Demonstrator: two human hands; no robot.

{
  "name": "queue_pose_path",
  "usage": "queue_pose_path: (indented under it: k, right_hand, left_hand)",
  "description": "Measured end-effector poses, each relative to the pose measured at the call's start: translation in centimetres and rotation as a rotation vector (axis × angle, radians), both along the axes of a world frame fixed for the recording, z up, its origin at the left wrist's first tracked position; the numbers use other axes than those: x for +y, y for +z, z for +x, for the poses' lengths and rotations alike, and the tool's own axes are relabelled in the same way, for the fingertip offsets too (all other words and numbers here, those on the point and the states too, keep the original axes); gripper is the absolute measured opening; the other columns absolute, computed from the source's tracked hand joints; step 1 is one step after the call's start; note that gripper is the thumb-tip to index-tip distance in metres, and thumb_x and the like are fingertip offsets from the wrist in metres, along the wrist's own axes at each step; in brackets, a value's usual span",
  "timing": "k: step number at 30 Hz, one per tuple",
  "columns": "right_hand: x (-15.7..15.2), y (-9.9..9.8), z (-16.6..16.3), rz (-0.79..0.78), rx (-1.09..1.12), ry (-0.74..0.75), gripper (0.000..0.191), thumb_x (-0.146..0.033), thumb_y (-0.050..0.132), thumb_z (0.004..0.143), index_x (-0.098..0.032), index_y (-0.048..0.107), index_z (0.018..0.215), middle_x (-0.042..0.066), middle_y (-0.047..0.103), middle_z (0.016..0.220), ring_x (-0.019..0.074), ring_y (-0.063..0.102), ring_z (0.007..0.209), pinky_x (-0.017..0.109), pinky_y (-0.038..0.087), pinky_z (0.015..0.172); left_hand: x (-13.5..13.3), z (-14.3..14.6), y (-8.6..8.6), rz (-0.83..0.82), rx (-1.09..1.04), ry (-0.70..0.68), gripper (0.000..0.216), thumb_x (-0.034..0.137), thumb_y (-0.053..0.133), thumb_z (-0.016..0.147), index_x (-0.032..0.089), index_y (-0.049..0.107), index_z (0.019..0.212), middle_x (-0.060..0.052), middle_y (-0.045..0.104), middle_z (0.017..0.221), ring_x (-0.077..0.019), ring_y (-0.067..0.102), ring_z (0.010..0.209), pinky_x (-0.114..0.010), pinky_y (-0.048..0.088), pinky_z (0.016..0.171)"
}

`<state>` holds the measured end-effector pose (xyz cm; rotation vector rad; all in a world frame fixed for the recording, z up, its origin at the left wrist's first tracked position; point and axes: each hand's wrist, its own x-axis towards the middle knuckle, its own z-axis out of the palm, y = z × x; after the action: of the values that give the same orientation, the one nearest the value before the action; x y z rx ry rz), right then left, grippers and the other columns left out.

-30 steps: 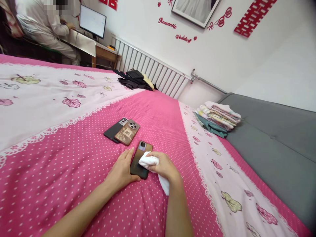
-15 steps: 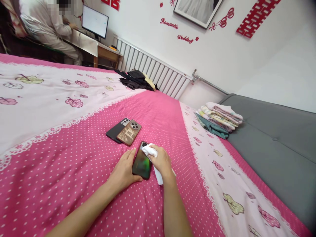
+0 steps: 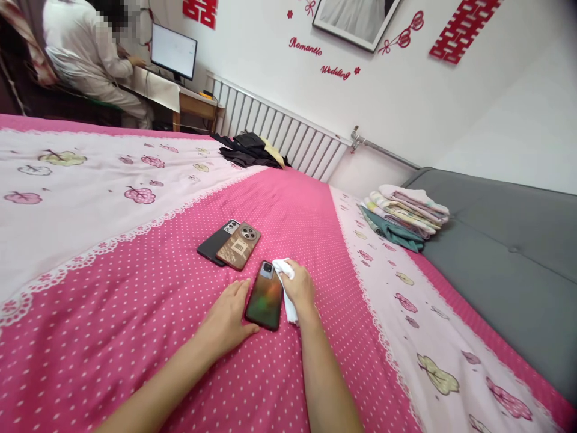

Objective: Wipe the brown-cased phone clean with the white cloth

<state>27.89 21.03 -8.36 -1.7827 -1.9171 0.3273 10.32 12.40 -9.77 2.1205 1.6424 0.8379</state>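
A dark, glossy smartphone [image 3: 265, 297] lies back up on the pink dotted bedspread, its camera block at the far end. My left hand [image 3: 232, 313] rests along its left edge, fingers stretched out and the thumb at the near left corner. My right hand [image 3: 298, 287] is closed on a white cloth [image 3: 291, 310] at the phone's upper right edge. Part of the cloth hangs down beside the phone. Just beyond lie two more phones: a brown patterned one [image 3: 238, 246] partly overlaps a black one [image 3: 211, 248].
Dark clothes [image 3: 247, 149] are heaped by the white radiator [image 3: 279, 126]. Folded fabrics [image 3: 406, 210] are stacked against the grey headboard [image 3: 505, 240]. At the far left, a person in white [image 3: 85, 54] sits at a desk with a monitor [image 3: 174, 51].
My right hand has slid the white cloth from the phone's camera area to its right edge, uncovering the camera block. My left hand stays along the left edge.
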Motion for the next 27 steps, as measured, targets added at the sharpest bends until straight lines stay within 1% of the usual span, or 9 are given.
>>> queue_pose_path:
  k: [4,7,10,14,17,20,23,25,27]
  right_hand:
    - [0.0,0.3,0.2,-0.006,0.001,0.010,0.035,-0.032,0.053,0.080,-0.027,0.057,0.114,0.005,0.063,0.102,0.0203,0.057,0.093,0.030,0.041,0.079]
    - [-0.3,0.6,0.3,-0.008,0.005,0.052,0.035,-0.031,0.055,0.078,-0.027,0.059,0.113,0.005,0.063,0.102,0.0197,0.057,0.093,0.029,0.041,0.079]
    - [-0.9,1.2,0.3,-0.028,0.000,0.115,0.033,-0.029,0.057,0.077,-0.027,0.061,0.109,0.004,0.063,0.102,0.0193,0.057,0.093,0.029,0.041,0.080]
    - [-2.1,2.2,0.4,-0.069,0.008,0.245,0.031,-0.026,0.062,0.073,-0.028,0.063,0.104,0.001,0.065,0.099,0.0183,0.058,0.092,0.027,0.041,0.079]
    - [-2.8,2.9,0.8,-0.114,0.017,0.356,0.032,-0.026,0.065,0.068,-0.028,0.065,0.100,0.000,0.066,0.098,0.0188,0.059,0.089,0.028,0.042,0.078]
    - [-3.4,3.5,1.1,-0.203,0.066,0.493,0.035,-0.026,0.068,0.064,-0.027,0.066,0.098,-0.002,0.067,0.096,0.0186,0.061,0.086,0.027,0.043,0.076]
    - [-4.1,4.0,1.0,-0.323,0.129,0.605,0.036,-0.023,0.068,0.062,-0.026,0.067,0.097,-0.003,0.068,0.091,0.0166,0.062,0.081,0.024,0.045,0.071]
    - [-4.7,4.4,0.7,-0.374,0.130,0.669,0.035,-0.022,0.068,0.061,-0.027,0.068,0.095,-0.005,0.068,0.088,0.0155,0.062,0.079,0.022,0.044,0.069]
    - [-5.3,4.7,0.2,-0.381,0.097,0.701,0.034,-0.021,0.069,0.060,-0.029,0.068,0.094,-0.006,0.068,0.085,0.0149,0.062,0.077,0.021,0.044,0.067]
  left_hand:
    - [0.1,-0.3,0.6,-0.026,0.041,0.003,0.069,0.023,0.069,0.061,0.010,0.044,0.124,-0.019,0.050,0.128,-0.0323,0.044,0.122,-0.046,0.036,0.102]
    - [0.3,-0.4,0.8,-0.046,0.031,0.009,0.069,0.023,0.070,0.060,0.013,0.046,0.123,-0.016,0.052,0.127,-0.0315,0.046,0.120,-0.044,0.037,0.101]
    - [0.5,-0.6,0.6,-0.048,0.007,0.040,0.071,0.024,0.072,0.058,0.015,0.046,0.123,-0.015,0.053,0.126,-0.0321,0.048,0.118,-0.045,0.039,0.099]
    - [0.6,-0.7,0.3,-0.035,-0.003,0.053,0.073,0.025,0.074,0.056,0.016,0.045,0.123,-0.015,0.053,0.126,-0.0329,0.049,0.117,-0.045,0.040,0.098]
    - [0.5,-0.8,0.3,-0.048,0.010,0.054,0.075,0.025,0.074,0.057,0.013,0.044,0.125,-0.017,0.052,0.127,-0.0323,0.049,0.117,-0.044,0.040,0.098]
    - [0.4,-0.7,0.4,-0.049,0.008,0.059,0.076,0.025,0.073,0.057,0.014,0.043,0.125,-0.017,0.053,0.127,-0.0324,0.050,0.116,-0.044,0.041,0.097]
    - [0.4,-0.7,0.3,-0.053,0.000,0.062,0.077,0.026,0.074,0.055,0.016,0.044,0.125,-0.016,0.054,0.125,-0.0327,0.050,0.116,-0.045,0.041,0.096]
    - [0.4,-0.7,0.1,-0.050,-0.011,0.061,0.075,0.030,0.072,0.056,0.015,0.043,0.124,-0.017,0.054,0.125,-0.0323,0.051,0.115,-0.044,0.041,0.096]
    - [0.4,-0.6,-0.1,-0.036,-0.020,0.062,0.072,0.035,0.068,0.060,0.014,0.043,0.124,-0.017,0.053,0.126,-0.0321,0.050,0.116,-0.044,0.041,0.096]
